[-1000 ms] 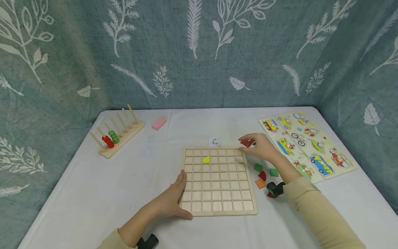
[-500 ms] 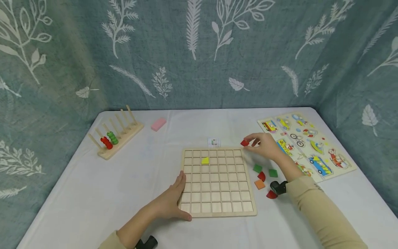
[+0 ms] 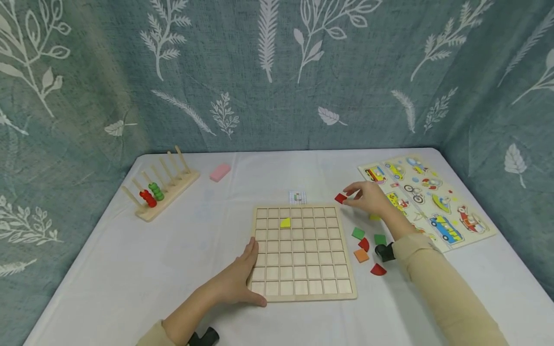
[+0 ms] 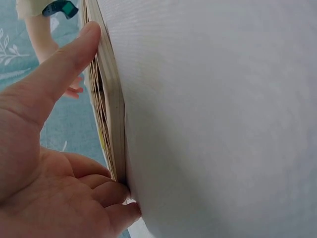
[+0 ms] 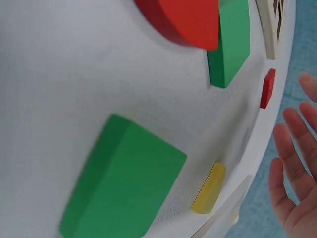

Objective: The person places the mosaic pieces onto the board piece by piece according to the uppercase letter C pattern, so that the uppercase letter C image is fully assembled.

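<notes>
A square wooden grid board (image 3: 301, 297) lies on the white table with one yellow piece (image 3: 285, 222) in an upper cell. My left hand (image 3: 238, 278) rests at its lower left corner, fingers along the left side and thumb on the front edge. In the left wrist view the thumb (image 4: 74, 57) touches the board's rim. A red piece (image 3: 340, 198) lies just beyond the board's far right corner. My right hand (image 3: 368, 198) hovers right beside it with fingers extended, and the right wrist view has this red piece (image 5: 267, 89) apart from the fingers.
Right of the board lie green (image 3: 358, 233), red (image 3: 378, 269) and orange (image 3: 361, 255) pieces, plus a yellow piece (image 5: 209, 188) near the vehicle puzzle (image 3: 433, 202). A small patterned card (image 3: 297, 197), a pink block (image 3: 220, 172) and a peg rack (image 3: 173, 194) stand further back.
My right hand has let go of the red piece, which now lies on the table, and has drawn slightly up and right. The left hand stays at the board.
</notes>
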`<state>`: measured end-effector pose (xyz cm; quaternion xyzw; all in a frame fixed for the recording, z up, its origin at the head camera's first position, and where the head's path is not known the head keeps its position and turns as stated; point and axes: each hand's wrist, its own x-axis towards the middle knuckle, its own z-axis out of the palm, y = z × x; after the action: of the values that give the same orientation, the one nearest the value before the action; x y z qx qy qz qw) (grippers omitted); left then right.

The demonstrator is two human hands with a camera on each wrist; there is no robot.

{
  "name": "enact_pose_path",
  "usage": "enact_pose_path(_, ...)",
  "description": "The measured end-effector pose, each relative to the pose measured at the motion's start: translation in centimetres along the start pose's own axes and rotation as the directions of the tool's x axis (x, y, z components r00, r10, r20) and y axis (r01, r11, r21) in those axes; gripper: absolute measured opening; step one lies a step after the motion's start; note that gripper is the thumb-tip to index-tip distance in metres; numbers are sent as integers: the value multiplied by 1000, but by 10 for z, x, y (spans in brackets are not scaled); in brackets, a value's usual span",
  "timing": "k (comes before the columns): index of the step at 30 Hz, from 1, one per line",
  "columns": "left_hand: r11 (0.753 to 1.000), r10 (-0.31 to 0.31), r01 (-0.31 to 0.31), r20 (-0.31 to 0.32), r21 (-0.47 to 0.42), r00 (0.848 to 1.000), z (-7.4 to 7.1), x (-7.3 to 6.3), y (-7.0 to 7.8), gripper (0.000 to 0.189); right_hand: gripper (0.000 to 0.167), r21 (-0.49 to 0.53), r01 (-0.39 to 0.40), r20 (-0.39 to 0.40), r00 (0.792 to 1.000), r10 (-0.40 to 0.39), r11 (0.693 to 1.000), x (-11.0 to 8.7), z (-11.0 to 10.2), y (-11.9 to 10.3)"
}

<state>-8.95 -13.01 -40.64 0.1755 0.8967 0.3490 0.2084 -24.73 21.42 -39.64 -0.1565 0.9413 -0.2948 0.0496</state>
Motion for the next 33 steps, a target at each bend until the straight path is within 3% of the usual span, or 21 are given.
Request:
enact_pose_path(9,1000,1,-1,1,2,1000,0,0,-1,126,32,-1,-87,39,995,87,996,9,1,1)
enact_pose_path(18,1000,10,-10,1,5,1000,0,2,-2,126,38,-13,-85,44,995,85,996,14,7,3)
enact_pose_path(25,1000,-2,2,7,-2,1000,0,0,-2,127,41,-43,-168,79,982,171,985,16,11,-4)
enact_pose_path(33,1000,2,-2,-1,22,1000,1,1,-4,126,38,-93,-160,66,984,166,983,18,13,-1)
